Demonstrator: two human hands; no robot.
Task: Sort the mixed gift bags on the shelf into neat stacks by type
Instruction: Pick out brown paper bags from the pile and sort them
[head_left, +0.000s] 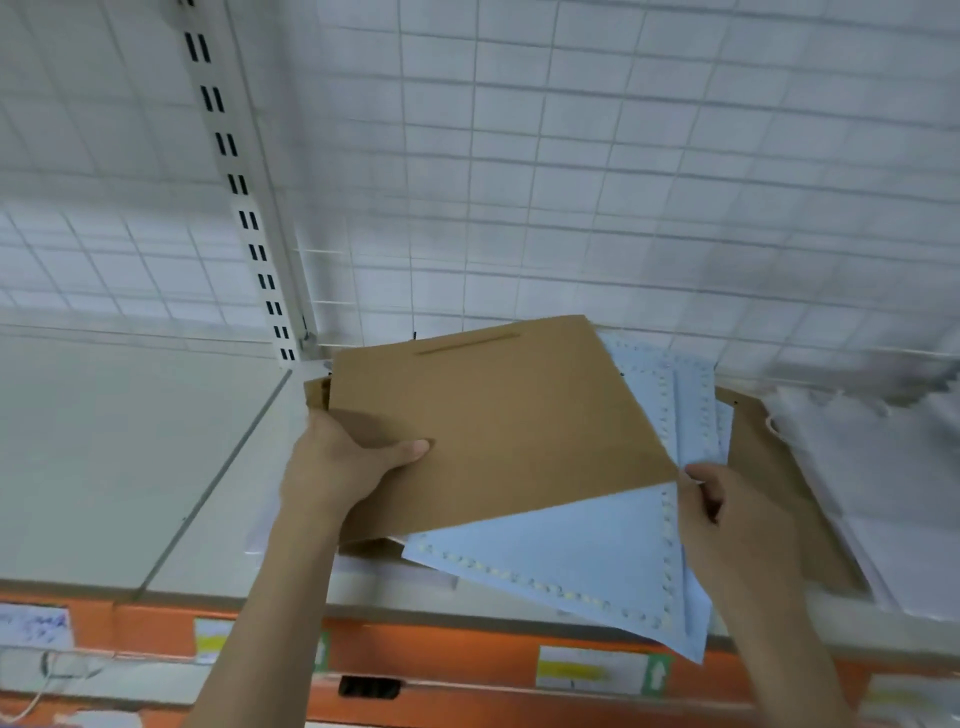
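Observation:
A flat brown paper gift bag (498, 421) is tilted above a pile on the shelf. My left hand (343, 467) grips its left edge, thumb lying on top. Under it lie light blue bags with a dotted border (561, 551), one corner sticking out over the shelf's front edge. My right hand (727, 514) holds the right side of the blue bags, fingers curled round the edge. Another brown bag (779, 483) lies beneath, to the right. A stack of white bags (872, 467) sits at the far right.
The pale shelf surface (104, 457) stretches left of the pile. A white wire grid back panel (571, 182) and a slotted upright (244, 208) stand behind. An orange shelf edge (467, 654) with price labels runs along the front.

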